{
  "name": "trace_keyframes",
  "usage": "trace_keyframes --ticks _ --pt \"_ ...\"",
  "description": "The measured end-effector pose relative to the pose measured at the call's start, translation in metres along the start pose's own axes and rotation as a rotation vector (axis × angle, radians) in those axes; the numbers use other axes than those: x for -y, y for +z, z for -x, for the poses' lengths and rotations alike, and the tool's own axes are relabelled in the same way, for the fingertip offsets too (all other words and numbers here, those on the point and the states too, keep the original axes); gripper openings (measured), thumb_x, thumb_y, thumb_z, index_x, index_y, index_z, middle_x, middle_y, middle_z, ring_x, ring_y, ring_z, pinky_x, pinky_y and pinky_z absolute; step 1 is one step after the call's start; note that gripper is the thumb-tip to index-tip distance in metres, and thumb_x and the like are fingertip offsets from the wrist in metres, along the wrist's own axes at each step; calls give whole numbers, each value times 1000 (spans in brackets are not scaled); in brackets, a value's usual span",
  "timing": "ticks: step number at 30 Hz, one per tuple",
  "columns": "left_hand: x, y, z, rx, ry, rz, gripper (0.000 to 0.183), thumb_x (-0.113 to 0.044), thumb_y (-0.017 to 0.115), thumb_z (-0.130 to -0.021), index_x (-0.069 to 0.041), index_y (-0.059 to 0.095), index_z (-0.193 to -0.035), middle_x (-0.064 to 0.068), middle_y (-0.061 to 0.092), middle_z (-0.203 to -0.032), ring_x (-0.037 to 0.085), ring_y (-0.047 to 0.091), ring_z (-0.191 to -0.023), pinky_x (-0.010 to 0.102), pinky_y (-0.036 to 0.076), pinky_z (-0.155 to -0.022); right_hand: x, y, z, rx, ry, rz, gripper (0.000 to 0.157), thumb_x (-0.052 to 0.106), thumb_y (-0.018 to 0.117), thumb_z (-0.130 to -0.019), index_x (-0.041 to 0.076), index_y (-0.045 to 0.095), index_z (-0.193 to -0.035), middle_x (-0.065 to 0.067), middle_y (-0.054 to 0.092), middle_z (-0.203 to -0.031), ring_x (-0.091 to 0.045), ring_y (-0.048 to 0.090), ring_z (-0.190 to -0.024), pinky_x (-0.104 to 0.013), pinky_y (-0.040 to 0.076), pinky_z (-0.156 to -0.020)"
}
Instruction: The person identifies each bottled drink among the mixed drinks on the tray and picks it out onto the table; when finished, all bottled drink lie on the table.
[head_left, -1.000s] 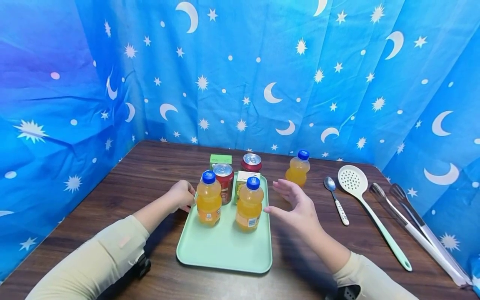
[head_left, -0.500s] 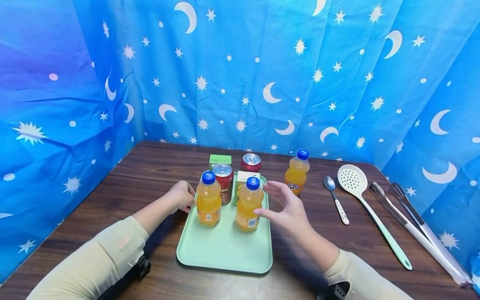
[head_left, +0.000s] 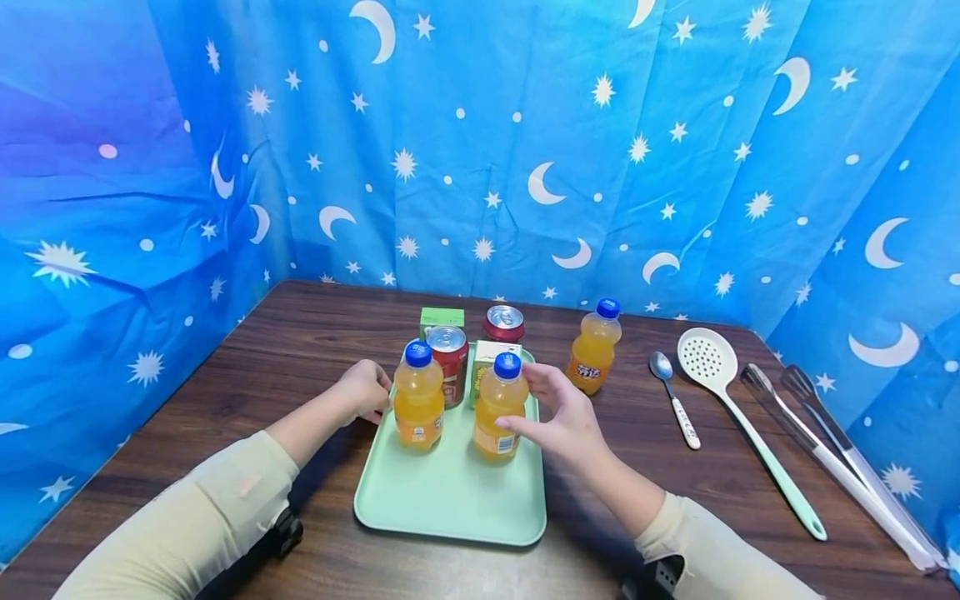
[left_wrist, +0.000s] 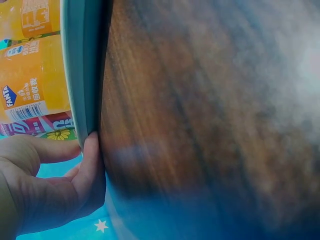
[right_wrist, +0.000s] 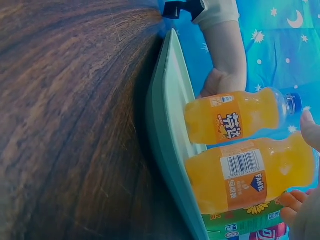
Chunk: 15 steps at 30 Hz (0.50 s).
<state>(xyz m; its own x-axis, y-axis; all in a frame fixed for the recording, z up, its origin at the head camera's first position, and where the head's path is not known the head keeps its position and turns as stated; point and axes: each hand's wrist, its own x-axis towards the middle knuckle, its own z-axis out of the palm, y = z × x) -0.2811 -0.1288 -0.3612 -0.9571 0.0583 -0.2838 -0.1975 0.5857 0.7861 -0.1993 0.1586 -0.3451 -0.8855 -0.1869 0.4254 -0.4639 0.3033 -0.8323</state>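
My left hand (head_left: 366,390) pinches the left rim of a pale green tray (head_left: 450,508); the left wrist view shows thumb and finger on either side of that rim (left_wrist: 82,75). Two orange soda bottles (head_left: 418,408) with blue caps stand upright on the tray. Around the right-hand bottle (head_left: 498,408) my right hand (head_left: 573,417) is held in a loose C, the thumb in front and the fingers beyond its right side. In the right wrist view, thumb and fingertips flank this bottle (right_wrist: 250,172) near its upper part. Behind the bottles are a red can (head_left: 453,367) and a juice carton (head_left: 487,354).
A green carton (head_left: 442,317) and another red can (head_left: 504,321) stand toward the back. Right of the tray is a third orange soda bottle (head_left: 592,354). Farther right lie a spoon (head_left: 675,404), a slotted skimmer (head_left: 738,408), and long metal-and-white utensils (head_left: 832,467).
My right hand has moved left from beside the tray to around the right-hand bottle, uncovering the third bottle's label. My left hand has stayed at the tray rim.
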Motion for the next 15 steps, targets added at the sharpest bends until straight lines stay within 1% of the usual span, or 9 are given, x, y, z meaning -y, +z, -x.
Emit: trace_keyframes --ticks 3,9,11,15 --pt "1 -1 -1 -9 1 0 22 15 58 -76 9 54 -97 19 54 -94 26 61 -76 34 57 -57 -1 4 -2 5 -2 -5 66 19 83 -70 8 51 -126 -6 59 -121 -20 56 -109 -48 43 -96" --pt "2 -1 -1 -14 -2 -13 22 14 59 -76 7 53 -97 19 53 -93 27 61 -76 33 57 -56 -5 12 -4 2 -26 -7 67 20 84 -69 10 52 -126 -1 60 -118 -17 56 -108 -42 44 -97" --pt "2 -1 -2 -19 -7 -16 22 14 59 -76 7 53 -96 18 53 -93 26 60 -76 33 57 -56 -6 14 -5 -1 -39 -4 67 21 84 -69 10 51 -126 -2 59 -120 -17 56 -110 -42 43 -97" --pt "2 -1 -4 -21 -8 -20 23 15 59 -76 7 52 -97 18 52 -94 26 60 -76 33 57 -55 -7 17 -6 -14 -32 2 66 22 84 -69 10 51 -125 -1 60 -119 -17 56 -110 -42 43 -98"
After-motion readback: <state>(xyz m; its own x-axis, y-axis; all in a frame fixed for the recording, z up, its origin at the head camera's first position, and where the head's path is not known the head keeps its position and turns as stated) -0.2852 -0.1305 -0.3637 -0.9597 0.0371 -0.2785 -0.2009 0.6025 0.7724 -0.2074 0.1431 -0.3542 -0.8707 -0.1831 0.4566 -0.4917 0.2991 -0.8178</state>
